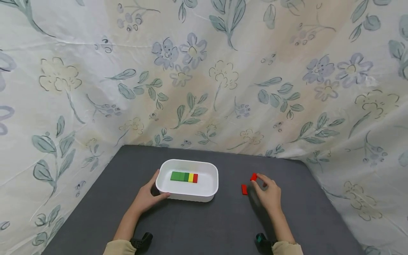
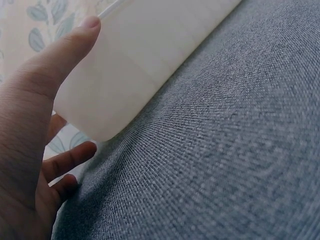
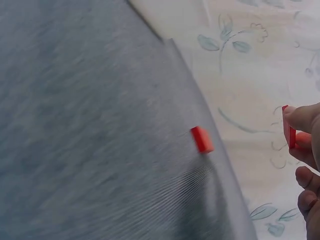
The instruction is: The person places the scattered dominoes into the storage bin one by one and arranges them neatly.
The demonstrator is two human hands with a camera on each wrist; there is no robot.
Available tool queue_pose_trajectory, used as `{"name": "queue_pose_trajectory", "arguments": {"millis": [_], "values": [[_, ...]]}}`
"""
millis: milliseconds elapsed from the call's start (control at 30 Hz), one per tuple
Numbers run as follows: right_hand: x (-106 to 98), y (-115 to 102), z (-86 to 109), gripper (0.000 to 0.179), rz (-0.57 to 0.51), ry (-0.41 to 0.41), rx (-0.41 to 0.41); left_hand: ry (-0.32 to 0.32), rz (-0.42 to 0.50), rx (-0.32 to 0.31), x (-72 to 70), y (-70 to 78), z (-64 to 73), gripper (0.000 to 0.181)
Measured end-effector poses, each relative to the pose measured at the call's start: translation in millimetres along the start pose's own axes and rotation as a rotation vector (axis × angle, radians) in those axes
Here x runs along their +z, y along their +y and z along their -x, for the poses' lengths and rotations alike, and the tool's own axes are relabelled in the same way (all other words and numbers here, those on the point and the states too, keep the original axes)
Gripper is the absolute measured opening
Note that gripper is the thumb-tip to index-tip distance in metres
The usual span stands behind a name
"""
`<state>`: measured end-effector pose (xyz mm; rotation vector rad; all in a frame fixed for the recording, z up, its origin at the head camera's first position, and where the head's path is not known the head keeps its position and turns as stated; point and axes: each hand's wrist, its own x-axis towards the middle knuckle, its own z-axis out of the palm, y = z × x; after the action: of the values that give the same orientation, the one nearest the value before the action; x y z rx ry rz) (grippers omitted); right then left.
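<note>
My left hand point(image 1: 147, 198) holds the left end of a white plastic tub point(image 1: 207, 182), thumb at the front side and fingers round the back corner. In the left wrist view the thumb point(image 2: 75, 47) lies against the tub's wall point(image 2: 135, 65). Inside the tub is a row of small flat blocks: green blocks point(image 1: 178, 176), a yellow block point(image 1: 190, 177) and a red block point(image 1: 195, 178). To the right, my right hand point(image 1: 270, 196) pinches a red block point(image 3: 288, 129) between thumb and fingertips, raised over the table. Another red block point(image 1: 244, 189) lies on the table beside that hand.
The dark grey cloth-covered table point(image 1: 204, 230) carries the tub and the loose block. Behind and on both sides hangs a floral curtain point(image 1: 204, 88). A dark strap camera point(image 1: 141, 242) sits on each wrist.
</note>
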<state>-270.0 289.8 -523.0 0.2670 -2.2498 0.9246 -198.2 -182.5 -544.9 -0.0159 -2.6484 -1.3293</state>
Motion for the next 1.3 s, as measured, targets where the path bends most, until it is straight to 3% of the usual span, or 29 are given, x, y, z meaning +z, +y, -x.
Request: {"name": "queue_pose_trajectory", "arguments": {"millis": [367,1000,1300], "values": [[0.4,-22.3,-17.7,0.037,-0.003,0.052,0.015,0.004,0.000,0.005,-1.2,0.2,-0.7,0.121],[35.9,-70.5,-31.5,0.038,-0.110,0.009,0.046,0.005,0.008,0.027,-2.0,-3.0,-4.1,0.120],[54.1,-88.6,-33.1,0.040,-0.151,-0.004,-0.010,0.004,0.006,0.036,-1.3,-3.2,-6.1,0.121]]}}
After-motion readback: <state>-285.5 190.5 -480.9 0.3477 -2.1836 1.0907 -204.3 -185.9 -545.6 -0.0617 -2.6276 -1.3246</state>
